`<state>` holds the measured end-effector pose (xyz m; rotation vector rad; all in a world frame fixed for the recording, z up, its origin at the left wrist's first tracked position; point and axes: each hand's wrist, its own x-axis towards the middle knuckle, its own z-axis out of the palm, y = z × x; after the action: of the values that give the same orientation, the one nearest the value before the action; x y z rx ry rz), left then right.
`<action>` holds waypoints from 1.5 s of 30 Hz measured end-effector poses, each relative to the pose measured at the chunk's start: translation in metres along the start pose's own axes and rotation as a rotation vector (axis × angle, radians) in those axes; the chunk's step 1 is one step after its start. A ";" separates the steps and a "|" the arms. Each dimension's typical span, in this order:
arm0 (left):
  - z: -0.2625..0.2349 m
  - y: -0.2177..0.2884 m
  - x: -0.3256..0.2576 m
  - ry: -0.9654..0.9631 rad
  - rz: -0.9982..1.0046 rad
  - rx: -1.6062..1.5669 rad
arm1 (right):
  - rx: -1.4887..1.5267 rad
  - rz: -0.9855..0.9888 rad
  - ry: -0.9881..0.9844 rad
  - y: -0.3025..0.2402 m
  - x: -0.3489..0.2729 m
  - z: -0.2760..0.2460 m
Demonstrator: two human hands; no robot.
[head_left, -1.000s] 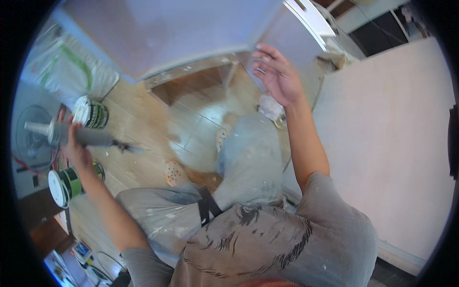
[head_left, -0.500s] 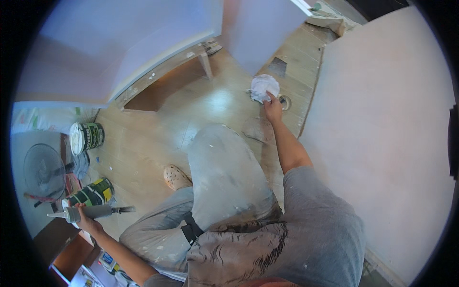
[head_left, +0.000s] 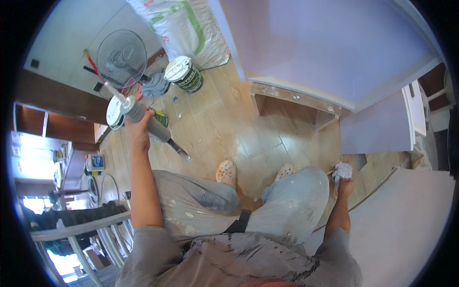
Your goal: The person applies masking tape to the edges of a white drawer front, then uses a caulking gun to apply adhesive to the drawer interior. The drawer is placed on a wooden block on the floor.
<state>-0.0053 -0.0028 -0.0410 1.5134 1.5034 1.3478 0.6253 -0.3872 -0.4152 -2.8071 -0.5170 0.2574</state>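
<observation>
My left hand [head_left: 138,131] is wrapped round a grey caulking gun [head_left: 158,129] with a pale pointed nozzle. The nozzle points up and left, and the rear end slants down over the wooden floor. At the right, my right hand [head_left: 346,187] is closed on a crumpled white rag [head_left: 343,171], beside my bent knee. The finger grip on the rag is partly hidden by the fist.
Ahead stand a pale cabinet panel [head_left: 306,52] on a wooden base [head_left: 296,95], paint buckets [head_left: 190,79], a white sack [head_left: 191,33] and a fan [head_left: 122,52]. A white board [head_left: 406,215] lies at the right, a railing [head_left: 86,229] at the lower left.
The view has turned leftward. My left hand has swung forward with the caulking gun. The rag, spread round near the floor before, is now bunched in my right hand.
</observation>
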 end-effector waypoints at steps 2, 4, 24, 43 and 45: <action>0.007 0.009 -0.001 -0.035 0.022 -0.038 | 0.002 0.022 0.012 0.002 -0.004 -0.012; 0.016 0.026 -0.009 -0.044 0.008 -0.106 | 0.085 0.010 0.008 0.009 -0.009 -0.018; 0.073 -0.006 -0.049 0.038 -0.186 -0.422 | 0.243 -0.453 -0.190 -0.079 -0.110 -0.151; 0.078 0.019 -0.070 -0.043 0.003 -0.278 | 0.415 -0.593 -0.069 -0.091 -0.081 -0.158; 0.081 0.011 -0.067 -0.043 0.012 -0.280 | 0.528 -0.607 -0.076 -0.148 -0.080 -0.188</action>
<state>0.0846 -0.0504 -0.0711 1.3658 1.2225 1.4552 0.5452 -0.3285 -0.1838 -2.0305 -1.0981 0.3113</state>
